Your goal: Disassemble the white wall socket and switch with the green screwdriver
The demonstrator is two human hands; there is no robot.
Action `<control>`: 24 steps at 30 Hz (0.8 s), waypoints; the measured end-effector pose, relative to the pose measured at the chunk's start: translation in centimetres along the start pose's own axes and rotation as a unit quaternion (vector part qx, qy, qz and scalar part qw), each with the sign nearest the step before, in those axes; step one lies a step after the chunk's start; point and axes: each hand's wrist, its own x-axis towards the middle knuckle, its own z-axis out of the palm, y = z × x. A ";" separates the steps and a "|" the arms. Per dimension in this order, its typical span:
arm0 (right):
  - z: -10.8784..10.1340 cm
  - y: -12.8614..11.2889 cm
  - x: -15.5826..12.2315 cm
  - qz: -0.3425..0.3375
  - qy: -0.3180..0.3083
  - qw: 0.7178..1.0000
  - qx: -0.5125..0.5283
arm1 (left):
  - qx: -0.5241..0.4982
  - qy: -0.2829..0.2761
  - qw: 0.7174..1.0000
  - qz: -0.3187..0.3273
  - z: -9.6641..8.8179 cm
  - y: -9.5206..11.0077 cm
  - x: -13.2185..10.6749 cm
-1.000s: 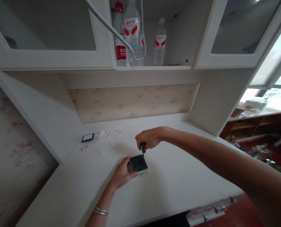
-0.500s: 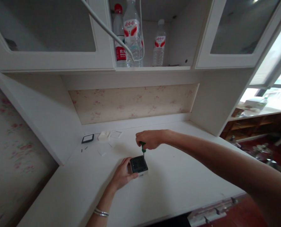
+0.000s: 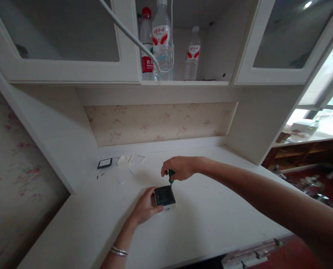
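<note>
A small square switch module (image 3: 164, 196), dark on top with a white rim, lies on the white desk (image 3: 211, 216). My left hand (image 3: 144, 208) grips its left side, fingers curled around the edge. My right hand (image 3: 178, 167) is closed around the green handle of a screwdriver (image 3: 170, 176), held upright with its tip down on the module's far right corner.
At the back left of the desk lie a black-framed square plate (image 3: 104, 163), white plastic parts (image 3: 123, 160) and tiny screws (image 3: 102, 174). Water bottles (image 3: 162, 41) stand on the shelf above. A white cable (image 3: 130, 35) hangs across the cabinet. A metal hinge strip (image 3: 250, 255) sits at the desk's front edge.
My hands, the screwdriver and the module have stayed where they were. The view has shifted slightly, so the shelf and bottles sit a little more to the right.
</note>
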 end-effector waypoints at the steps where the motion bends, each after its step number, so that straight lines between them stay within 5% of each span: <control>1: 0.1 0.0 0.1 0.036 0.007 0.999 -0.006 | -0.002 0.000 1.000 -0.002 0.0 0.0 0.0; 5: 0.4 0.1 0.5 0.165 0.043 0.983 -0.064 | -0.009 -0.001 1.000 -0.003 0.1 -0.3 0.0; 9: 0.0 0.2 0.2 0.011 0.014 1.000 0.004 | -0.009 0.003 1.000 0.003 0.1 -0.5 0.1; 11: -0.3 0.1 0.1 -0.007 -0.010 0.999 0.036 | -0.013 -0.001 1.000 0.005 0.1 -0.6 0.1; 16: -0.3 -0.3 0.5 0.182 0.008 0.982 -0.053 | -0.019 -0.006 1.000 0.003 0.2 -0.8 0.2; 21: -0.1 -0.1 0.4 0.013 0.000 1.000 0.003 | -0.016 -0.007 1.000 -0.003 0.2 -0.9 0.2; 24: 0.2 -0.1 0.3 0.067 0.000 0.998 0.019 | -0.010 -0.004 1.000 -0.010 0.1 -0.8 0.1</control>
